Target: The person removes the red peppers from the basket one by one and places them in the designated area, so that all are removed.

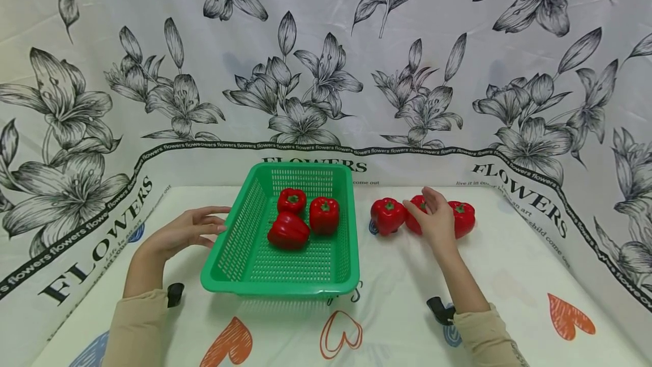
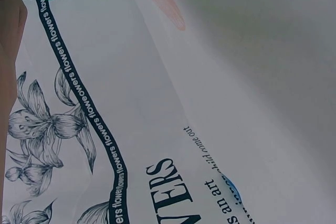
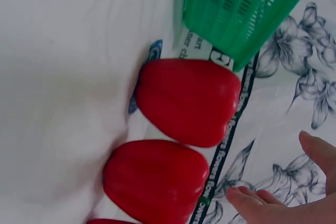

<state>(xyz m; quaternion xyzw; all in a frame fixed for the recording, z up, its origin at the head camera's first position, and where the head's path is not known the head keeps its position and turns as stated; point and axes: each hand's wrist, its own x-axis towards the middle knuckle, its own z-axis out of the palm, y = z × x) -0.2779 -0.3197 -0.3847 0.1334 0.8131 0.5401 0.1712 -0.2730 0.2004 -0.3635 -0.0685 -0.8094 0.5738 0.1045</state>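
Observation:
A green plastic basket (image 1: 280,287) holds three red bell peppers: one at the back (image 1: 292,201), one at the right (image 1: 324,217) and one on its side (image 1: 288,232). Beside its left rim is my left hand (image 1: 185,232), fingers spread loosely, fingertips right at the rim. To the right of the basket, three more red bell peppers stand in a row: a left pepper (image 1: 388,217), a middle pepper (image 1: 413,226) and a right pepper (image 1: 463,220). Over the middle pepper, partly covering it, hovers my right hand (image 1: 437,220), thumb and fingers apart, gripping nothing. The right wrist view shows these fingers above the peppers.
Under everything lies a white cloth (image 1: 397,321) printed with hearts and lettering. Behind the basket and peppers rises a white curtain (image 1: 326,10) with black flower drawings. Black wrist devices (image 1: 441,311) sit by both sleeves.

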